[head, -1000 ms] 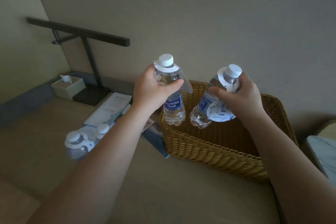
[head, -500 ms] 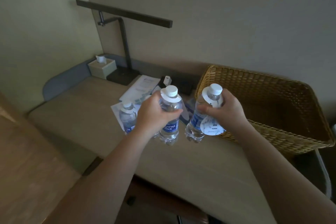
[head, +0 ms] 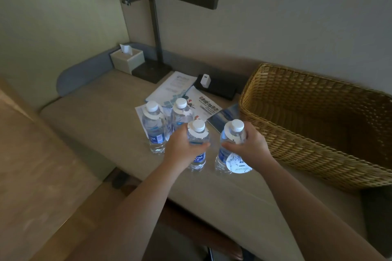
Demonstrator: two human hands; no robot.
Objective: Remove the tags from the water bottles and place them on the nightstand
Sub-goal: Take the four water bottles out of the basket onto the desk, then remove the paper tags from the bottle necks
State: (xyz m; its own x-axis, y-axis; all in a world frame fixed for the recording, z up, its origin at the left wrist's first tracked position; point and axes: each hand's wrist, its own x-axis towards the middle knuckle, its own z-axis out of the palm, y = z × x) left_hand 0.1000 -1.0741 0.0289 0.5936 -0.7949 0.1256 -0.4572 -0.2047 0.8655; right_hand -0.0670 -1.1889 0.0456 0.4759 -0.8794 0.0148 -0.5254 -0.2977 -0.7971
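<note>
My left hand (head: 182, 147) grips a clear water bottle (head: 198, 154) with a white cap and a white paper tag round its neck. My right hand (head: 249, 146) grips a second tagged bottle (head: 230, 154); its round white tag (head: 237, 163) hangs down the front. Both bottles stand on or just above the beige nightstand top (head: 222, 197). Two more tagged bottles stand behind them, one at the left (head: 153, 127) and one further back (head: 181, 114).
A large wicker basket (head: 297, 150) stands at the right. Leaflets (head: 203, 104) lie under and behind the bottles. A tissue box (head: 128, 60), a dark desk lamp (head: 156, 34) and a black box with a white charger (head: 216, 87) line the back wall.
Both hands have carried their bottles out of the wicker basket, leftward and down to the nightstand top, in front of the two standing bottles.
</note>
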